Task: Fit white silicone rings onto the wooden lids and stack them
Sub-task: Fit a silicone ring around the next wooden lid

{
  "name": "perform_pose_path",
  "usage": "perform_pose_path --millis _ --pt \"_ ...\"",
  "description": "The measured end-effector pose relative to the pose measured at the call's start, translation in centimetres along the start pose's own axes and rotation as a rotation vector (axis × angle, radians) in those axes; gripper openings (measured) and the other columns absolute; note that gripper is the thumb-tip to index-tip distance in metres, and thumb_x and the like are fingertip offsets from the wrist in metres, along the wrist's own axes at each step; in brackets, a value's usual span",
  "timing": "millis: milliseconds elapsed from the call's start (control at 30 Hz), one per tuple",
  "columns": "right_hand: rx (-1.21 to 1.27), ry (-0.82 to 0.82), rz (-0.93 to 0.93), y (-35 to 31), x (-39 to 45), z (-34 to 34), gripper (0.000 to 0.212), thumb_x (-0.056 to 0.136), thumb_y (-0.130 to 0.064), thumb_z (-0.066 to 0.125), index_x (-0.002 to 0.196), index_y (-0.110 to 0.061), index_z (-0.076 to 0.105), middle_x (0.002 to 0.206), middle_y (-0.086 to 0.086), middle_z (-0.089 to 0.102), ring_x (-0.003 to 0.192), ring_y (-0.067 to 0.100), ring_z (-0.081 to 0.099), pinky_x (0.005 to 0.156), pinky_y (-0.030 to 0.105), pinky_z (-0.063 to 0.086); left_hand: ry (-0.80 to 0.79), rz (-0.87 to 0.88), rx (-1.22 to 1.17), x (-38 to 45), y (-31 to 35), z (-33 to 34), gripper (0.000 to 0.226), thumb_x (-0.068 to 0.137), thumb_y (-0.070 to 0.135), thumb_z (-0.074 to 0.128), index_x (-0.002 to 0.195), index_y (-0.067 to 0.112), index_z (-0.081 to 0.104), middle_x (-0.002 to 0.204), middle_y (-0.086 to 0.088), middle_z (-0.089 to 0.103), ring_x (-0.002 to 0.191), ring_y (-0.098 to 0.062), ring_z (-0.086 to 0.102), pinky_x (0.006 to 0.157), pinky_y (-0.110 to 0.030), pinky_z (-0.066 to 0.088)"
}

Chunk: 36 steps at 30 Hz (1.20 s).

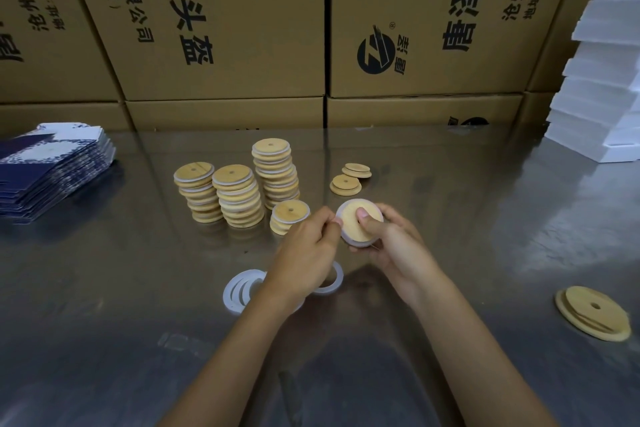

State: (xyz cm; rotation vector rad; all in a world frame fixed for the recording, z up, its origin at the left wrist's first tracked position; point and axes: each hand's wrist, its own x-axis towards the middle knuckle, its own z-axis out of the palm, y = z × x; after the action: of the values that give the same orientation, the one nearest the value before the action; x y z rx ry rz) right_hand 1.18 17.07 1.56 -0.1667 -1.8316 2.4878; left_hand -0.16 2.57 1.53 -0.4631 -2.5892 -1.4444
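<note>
A wooden lid (358, 224) was held above the metal table (485, 218) near the centre of the view. It was cupped in the right hand (391, 243), the fingers curled round its far edge and the thumb pressed on its face. A white silicone ring (347, 240) was seen around the lid's rim. At the lid's nine o'clock edge the ring was pinched by the curled fingers of the left hand (308, 250).

Loose white rings (239, 291) lay on the table at about seven o'clock from the lid, partly hidden under the left wrist. Four stacks of ringed lids (237, 198) stood at ten o'clock, the shortest just beside the left hand. Two bare lids (349, 177) lay at twelve o'clock, and another bare lid (593, 313) well apart at four o'clock.

Brown cartons (225, 28) were lined up along the far edge of the table. Blue printed packs (52, 170) were piled at nine o'clock, white foam slabs (602, 87) at two o'clock.
</note>
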Motion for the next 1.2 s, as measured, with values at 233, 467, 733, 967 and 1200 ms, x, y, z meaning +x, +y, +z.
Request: perform_pose_path --millis 233,467,733,967,1200 --pt "0.098 -0.014 0.037 0.0 0.1 -0.2 0.019 0.099 -0.012 0.059 0.115 -0.003 0.065 0.103 0.014 0.074 0.087 0.021 0.073 0.068 0.028 0.054 0.019 0.026 0.040 0.4 -0.5 -0.1 0.022 0.097 0.027 0.049 0.078 0.019 0.056 0.052 0.013 0.048 0.049 -0.007 0.040 0.053 -0.029 0.033" --pt "0.180 0.010 0.065 0.4 0.3 -0.1 0.019 0.100 -0.014 0.059 0.115 -0.005 0.064 0.100 0.014 0.074 0.081 0.019 0.072 0.071 0.028 0.055 -0.053 0.024 -0.060 0.4 -0.6 0.2 0.021 0.096 0.023 0.054 0.078 0.015 0.060 0.060 0.002 0.053 0.052 -0.005 0.041 0.052 -0.019 0.033" --pt "0.312 0.092 0.075 -0.2 0.6 -0.8 0.010 0.094 -0.008 0.066 0.099 -0.009 0.058 0.095 0.015 0.071 0.078 0.022 0.072 0.075 0.032 0.060 -0.116 -0.012 -0.103 -0.3 -0.2 2.0 0.016 0.095 0.023 0.057 0.083 0.021 0.068 0.066 0.000 0.068 0.063 -0.020 0.060 0.067 -0.035 0.048" --pt "0.292 0.022 0.103 0.0 0.8 -0.9 0.015 0.090 -0.005 0.067 0.100 -0.008 0.056 0.097 0.017 0.074 0.095 0.031 0.072 0.097 0.042 0.056 -0.030 -0.159 -0.272 0.3 -0.3 0.8 0.021 0.097 0.026 0.057 0.083 0.012 0.066 0.060 0.004 0.063 0.056 -0.015 0.053 0.062 -0.035 0.048" --pt "0.046 -0.026 0.094 0.4 0.8 -0.7 0.018 0.089 -0.012 0.071 0.102 -0.010 0.059 0.096 0.012 0.076 0.085 0.020 0.075 0.072 0.029 0.058 0.118 -0.210 -0.422 1.0 -0.7 -0.1 0.008 0.094 0.015 0.061 0.087 0.011 0.064 0.066 0.003 0.063 0.053 -0.005 0.056 0.050 -0.016 0.046"
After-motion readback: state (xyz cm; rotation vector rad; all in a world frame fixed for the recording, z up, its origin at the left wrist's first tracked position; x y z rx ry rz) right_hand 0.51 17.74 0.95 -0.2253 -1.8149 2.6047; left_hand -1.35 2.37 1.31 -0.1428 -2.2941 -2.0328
